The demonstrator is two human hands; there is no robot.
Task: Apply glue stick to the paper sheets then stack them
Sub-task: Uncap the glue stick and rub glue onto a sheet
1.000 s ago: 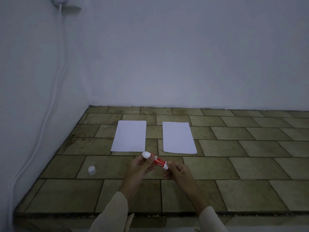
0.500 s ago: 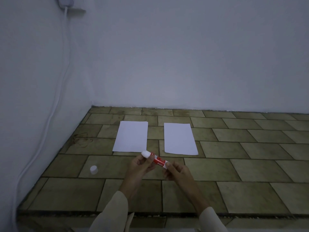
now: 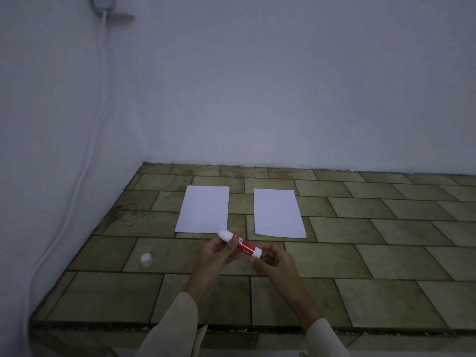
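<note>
Two white paper sheets lie flat side by side on the tiled floor, the left sheet (image 3: 204,209) and the right sheet (image 3: 277,213), with a gap between them. I hold a red and white glue stick (image 3: 240,244) just in front of them, tilted, its white tip up and to the left. My left hand (image 3: 219,256) grips the stick's upper part. My right hand (image 3: 277,262) pinches its white base. The stick's white cap (image 3: 146,259) stands on the floor to the left, apart from my hands.
White walls close the left side and the back. A white cable (image 3: 77,181) runs down the left wall from a plug at the top. The tiled surface (image 3: 386,253) ends in a front edge near my sleeves.
Both hands and the glue stick stay in nearly the same pose. The view has shifted slightly, so the sheets and cap sit a little lower and to the right.
</note>
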